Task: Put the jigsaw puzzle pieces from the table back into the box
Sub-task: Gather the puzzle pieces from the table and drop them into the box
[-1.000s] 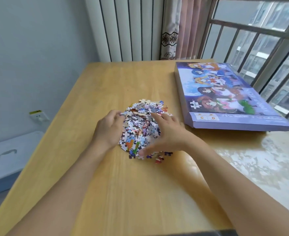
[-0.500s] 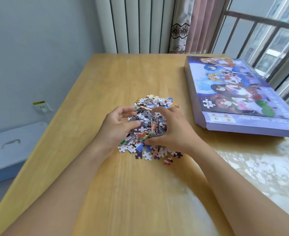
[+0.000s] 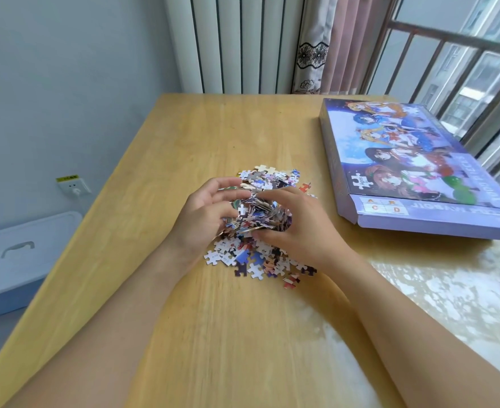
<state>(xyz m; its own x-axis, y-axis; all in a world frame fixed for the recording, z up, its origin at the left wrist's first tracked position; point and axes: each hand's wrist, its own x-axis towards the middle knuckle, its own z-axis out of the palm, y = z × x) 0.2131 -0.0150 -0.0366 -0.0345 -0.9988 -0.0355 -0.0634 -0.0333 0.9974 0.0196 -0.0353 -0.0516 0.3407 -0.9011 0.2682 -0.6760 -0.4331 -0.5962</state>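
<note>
Loose puzzle pieces (image 3: 260,263) lie mid-worktop (image 3: 184,334). Above them, left hand (image 3: 204,219) and right hand (image 3: 301,228) each have a curled grip round a shared clump of pieces (image 3: 257,213). The closed box (image 3: 413,169) lies at two o'clock, well apart.

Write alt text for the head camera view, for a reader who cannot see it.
Two bare hands, left hand and right hand, cup a bunch of jigsaw puzzle pieces between them above loose pieces scattered on a wooden table. A closed purple puzzle box lies on the table to the right, by a barred window.
</note>
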